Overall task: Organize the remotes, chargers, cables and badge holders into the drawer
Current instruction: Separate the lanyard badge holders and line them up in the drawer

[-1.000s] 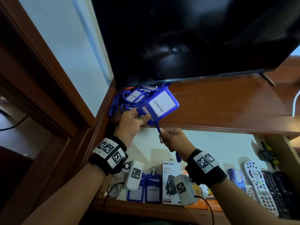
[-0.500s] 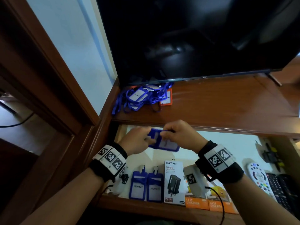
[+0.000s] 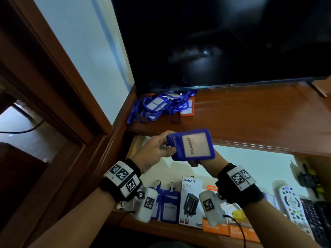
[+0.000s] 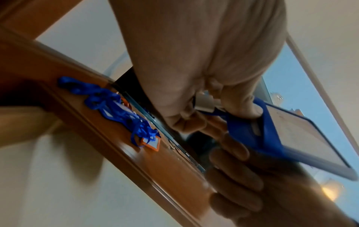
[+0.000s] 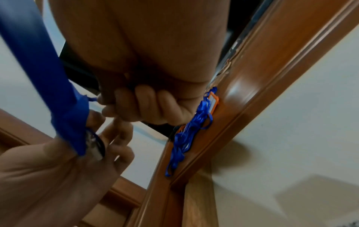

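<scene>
The left hand (image 3: 155, 149) pinches the clip end of the blue badge holder (image 3: 193, 146), lifted above the open drawer (image 3: 250, 158). Under the holder, the right hand (image 4: 239, 176) curls its fingers (image 4: 233, 152) against its back, supporting it. Beyond the grip lies a tangle of lanyards (image 3: 157, 106).

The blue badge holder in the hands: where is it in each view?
Head: blue badge holder at centre, over the open drawer.
Left wrist: right side.
Right wrist: left edge, blurred.
Shared landmark: the pile of blue lanyards under the TV.
</scene>
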Available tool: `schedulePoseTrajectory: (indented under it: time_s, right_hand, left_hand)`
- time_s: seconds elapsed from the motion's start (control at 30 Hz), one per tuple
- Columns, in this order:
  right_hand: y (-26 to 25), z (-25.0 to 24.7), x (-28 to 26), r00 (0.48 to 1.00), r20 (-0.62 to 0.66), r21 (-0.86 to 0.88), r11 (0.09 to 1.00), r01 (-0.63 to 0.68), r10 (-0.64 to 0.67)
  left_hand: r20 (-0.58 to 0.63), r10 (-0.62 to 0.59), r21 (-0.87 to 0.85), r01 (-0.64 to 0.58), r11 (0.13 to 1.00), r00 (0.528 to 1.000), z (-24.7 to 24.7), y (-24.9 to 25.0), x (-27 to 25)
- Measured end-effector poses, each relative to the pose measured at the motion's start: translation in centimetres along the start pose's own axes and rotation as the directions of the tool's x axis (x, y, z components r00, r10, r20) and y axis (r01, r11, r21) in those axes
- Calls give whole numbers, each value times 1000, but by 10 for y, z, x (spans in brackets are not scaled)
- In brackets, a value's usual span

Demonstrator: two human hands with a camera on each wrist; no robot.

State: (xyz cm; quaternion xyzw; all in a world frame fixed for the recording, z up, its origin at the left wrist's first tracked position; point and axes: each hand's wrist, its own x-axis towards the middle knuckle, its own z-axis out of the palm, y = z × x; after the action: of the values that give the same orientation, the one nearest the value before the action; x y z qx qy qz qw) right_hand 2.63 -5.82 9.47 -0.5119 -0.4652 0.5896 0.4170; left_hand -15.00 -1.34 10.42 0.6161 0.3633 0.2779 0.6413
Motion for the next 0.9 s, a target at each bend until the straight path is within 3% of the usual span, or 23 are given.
schedulePoseTrajectory:
  time_s: [0.13, 0.3, 0.4, 0.5, 0.57, 0.63, 0.7, 0.77, 0.9]
  right_hand:
    - [0, 0, 7, 997, 75, 44, 999, -2, -1]
    - [23, -17, 17, 973, 226, 47, 998, -47, 36]
    - [33, -34, 24, 981, 147, -56, 991, -122, 129]
    - [40, -50, 35, 986, -8, -107, 981, -164, 165]
    - [41, -58, 49, 983, -87, -112, 979, -173, 164]
    - [40, -65, 67, 974, -169, -127, 977, -173, 150]
    - [36, -72, 85, 959, -250, -164, 970, -177, 133]
    - [34, -75, 103, 939, -317, -196, 960, -201, 132]
    - [39, -78, 146, 883, -441, -223, 932, -285, 164]
  left_hand:
    - [-191, -19, -187, -17, 982, 981, 14, -2, 6]
    - [-313, -68, -235, -8, 972, 947, 18, -5, 12]
    - [-348, -77, -150, 26, 988, 934, 7, -12, 11]
    - [-339, -209, 68, 245, 967, 917, -11, -30, 7]
    - [-276, -310, 321, 391, 862, 910, -24, -47, 7]
    - [-179, -398, 636, 415, 650, 900, -30, -59, 12]
    - [-100, -495, 843, 338, 419, 863, -29, -68, 19]
    - [-11, -593, 943, 206, 263, 805, -21, -79, 26]
    - [176, -688, 983, -86, 163, 704, 0, -109, 37]
